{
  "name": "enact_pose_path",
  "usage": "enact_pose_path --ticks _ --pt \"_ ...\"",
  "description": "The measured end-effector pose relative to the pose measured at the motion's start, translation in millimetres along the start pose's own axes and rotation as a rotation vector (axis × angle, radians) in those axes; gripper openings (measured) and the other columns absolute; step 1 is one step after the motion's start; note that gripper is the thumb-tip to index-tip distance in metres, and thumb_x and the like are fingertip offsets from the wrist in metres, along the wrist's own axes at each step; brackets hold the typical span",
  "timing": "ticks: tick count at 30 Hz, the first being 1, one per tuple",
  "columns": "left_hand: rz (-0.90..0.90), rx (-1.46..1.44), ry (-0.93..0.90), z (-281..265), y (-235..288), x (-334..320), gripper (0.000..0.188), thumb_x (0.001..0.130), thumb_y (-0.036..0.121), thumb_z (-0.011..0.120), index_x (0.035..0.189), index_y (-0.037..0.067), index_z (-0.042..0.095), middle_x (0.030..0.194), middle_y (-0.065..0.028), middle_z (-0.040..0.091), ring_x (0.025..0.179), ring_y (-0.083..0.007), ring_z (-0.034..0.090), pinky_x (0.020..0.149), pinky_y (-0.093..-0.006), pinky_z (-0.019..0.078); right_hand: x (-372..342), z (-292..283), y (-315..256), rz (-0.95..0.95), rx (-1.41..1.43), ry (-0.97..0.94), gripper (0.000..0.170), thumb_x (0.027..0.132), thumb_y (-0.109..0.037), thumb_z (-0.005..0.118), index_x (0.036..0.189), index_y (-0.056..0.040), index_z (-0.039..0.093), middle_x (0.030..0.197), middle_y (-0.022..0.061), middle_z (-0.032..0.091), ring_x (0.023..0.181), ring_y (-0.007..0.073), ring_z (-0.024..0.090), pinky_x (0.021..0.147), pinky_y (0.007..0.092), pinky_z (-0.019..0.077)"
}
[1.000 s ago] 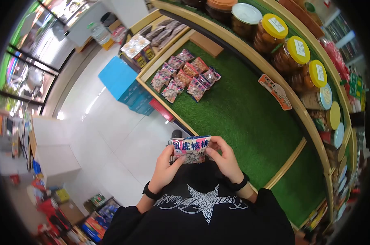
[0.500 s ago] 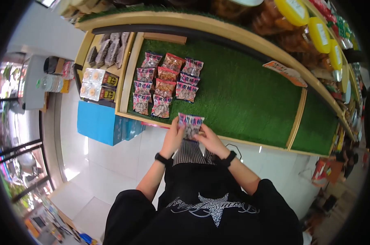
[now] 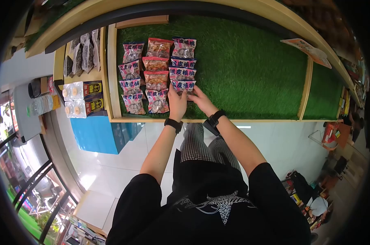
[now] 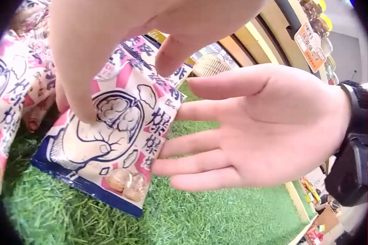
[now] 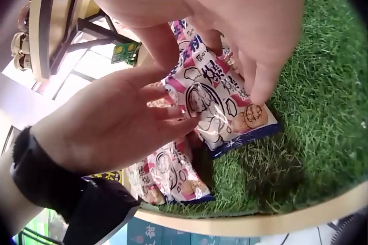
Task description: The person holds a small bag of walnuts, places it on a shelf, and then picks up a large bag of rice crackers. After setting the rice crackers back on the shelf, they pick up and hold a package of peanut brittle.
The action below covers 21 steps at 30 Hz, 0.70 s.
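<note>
Pink bag (image 3: 183, 84), held by shelf (image 3: 250, 121) edge a sec ago, now's on grass (image 3: 250, 73), front of R row (image 3: 185, 48), L hand (image 3: 178, 107) & R hand (image 3: 204, 103) touching it, fingers (image 4: 192, 141) apart, so row's prob. longer.

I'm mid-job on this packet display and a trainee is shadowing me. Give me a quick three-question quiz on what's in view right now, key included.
1. True or false: the left hand and right hand both touch the same packet.

2. What covers the shelf beneath the packets?
A) black cloth
B) green turf
C) newspaper

3. In the head view, which column of packets includes the three orange-red packets: left, middle or right?

Key:
1. True; fingers of each hand meet it, one hand on each side.
2. B, green turf.
3. The middle column.
</note>
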<state>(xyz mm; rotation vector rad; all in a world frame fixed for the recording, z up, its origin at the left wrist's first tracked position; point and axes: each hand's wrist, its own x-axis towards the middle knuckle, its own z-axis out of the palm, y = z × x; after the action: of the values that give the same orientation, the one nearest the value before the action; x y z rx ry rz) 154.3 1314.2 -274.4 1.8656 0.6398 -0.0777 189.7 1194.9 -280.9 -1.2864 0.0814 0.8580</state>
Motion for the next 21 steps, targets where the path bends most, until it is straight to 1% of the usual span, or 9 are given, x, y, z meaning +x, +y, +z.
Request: enact_pose_path --ticks 5,8,9,11,13,17,18,19,21 --pt "0.03 0.108 0.067 2.2 -3.6 -7.4 0.068 0.079 0.014 0.056 0.132 -0.007 0.017 0.124 -0.0295 0.032 0.116 -0.0387 0.036 0.098 -0.0395 0.029 -31.2 3.6 2.1 -0.024 0.11 0.114 0.058 0.085 -0.009 0.051 0.135 -0.0032 0.023 0.125 0.0148 0.043 0.113 0.0204 0.043 0.093 0.0311 0.0368" --pt "0.138 0.165 0.083 -0.7 -15.2 -17.4 0.067 0.079 0.011 0.055 0.132 -0.007 0.017 0.129 -0.028 0.031 0.12 -0.039 0.031 0.101 -0.0399 0.0252 -64.5 -18.1 12.7 0.056 -0.162 0.098 0.067 0.085 -0.029 0.055 0.136 -0.0031 0.02 0.13 0.0256 0.035 0.118 0.0313 0.04 0.092 0.0365 0.0369" --pt "0.154 0.198 0.077 -2.9 -16.2 -23.4 0.067 0.079 0.01 0.055 0.132 -0.007 0.017 0.13 -0.0274 0.03 0.121 -0.039 0.03 0.101 -0.0399 0.0242 -85.1 -21.5 -0.7 0.114 -0.185 0.121 0.058 0.085 -0.025 0.055 0.131 -0.0011 0.029 0.122 0.0218 0.045 0.111 0.0264 0.047 0.088 0.0334 0.04" --pt "0.18 0.245 0.055 -8.6 -3.9 -44.4 0.067 0.079 0.009 0.055 0.133 -0.006 0.017 0.13 -0.0277 0.03 0.121 -0.0394 0.03 0.101 -0.0401 0.0234 -115.0 -43.1 13.3 0.018 -0.125 0.092 0.044 0.086 -0.02 0.053 0.123 0.0002 0.04 0.105 0.0133 0.055 0.097 0.0183 0.053 0.082 0.0284 0.0427" --pt "0.195 0.314 0.023 -10.3 -8.1 -63.4 0.068 0.079 0.01 0.055 0.133 -0.006 0.017 0.127 -0.028 0.032 0.118 -0.0395 0.032 0.1 -0.0402 0.0259 -158.3 -58.6 -2.9 0.044 -0.08 0.086 0.038 0.087 -0.02 0.053 0.12 -0.0023 0.045 0.1 0.0052 0.057 0.091 0.0122 0.054 0.081 0.0248 0.0417" --pt "0.09 0.279 -0.079 3.6 8.4 -115.9 0.07 0.078 0.011 0.057 0.133 -0.006 0.017 0.123 -0.0292 0.035 0.114 -0.0392 0.036 0.096 -0.0399 0.0311 -246.8 -94.7 -13.9 -0.06 -0.149 0.255 0.028 0.087 -0.017 0.051 0.109 -0.0009 0.053 0.095 0.0061 0.059 0.087 0.013 0.054 0.078 0.0255 0.0429" --pt "-0.065 0.148 -0.164 10.5 21.1 -129.9 0.07 0.078 0.011 0.057 0.133 -0.006 0.017 0.123 -0.0294 0.035 0.115 -0.0393 0.035 0.096 -0.0391 0.0309 -268.8 -103.8 -15.2 -0.088 -0.151 0.27 0.028 0.087 -0.017 0.051 0.109 -0.0009 0.053 0.095 0.0061 0.059 0.087 0.013 0.054 0.078 0.0255 0.0429" --pt "0.147 0.205 -0.165 21.1 14.0 -139.6 0.071 0.078 0.013 0.057 0.133 -0.006 0.017 0.125 -0.0295 0.034 0.116 -0.0389 0.035 0.097 -0.0384 0.0302 -290.8 -113.1 -15.9 -0.12 -0.146 0.361 0.025 0.086 -0.015 0.051 0.107 -0.0018 0.054 0.089 0.0049 0.058 0.083 0.0118 0.053 0.075 0.0244 0.0429" --pt "0.119 0.287 -0.217 46.5 19.9 -166.4 0.071 0.079 0.015 0.056 0.134 -0.005 0.016 0.125 -0.0294 0.034 0.116 -0.0385 0.036 0.098 -0.0383 0.0294 -332.3 -131.6 -13.9 -0.174 -0.144 0.464 0.022 0.086 -0.014 0.052 0.105 -0.0027 0.055 0.083 0.0037 0.057 0.079 0.0106 0.053 0.072 0.0232 0.0429"
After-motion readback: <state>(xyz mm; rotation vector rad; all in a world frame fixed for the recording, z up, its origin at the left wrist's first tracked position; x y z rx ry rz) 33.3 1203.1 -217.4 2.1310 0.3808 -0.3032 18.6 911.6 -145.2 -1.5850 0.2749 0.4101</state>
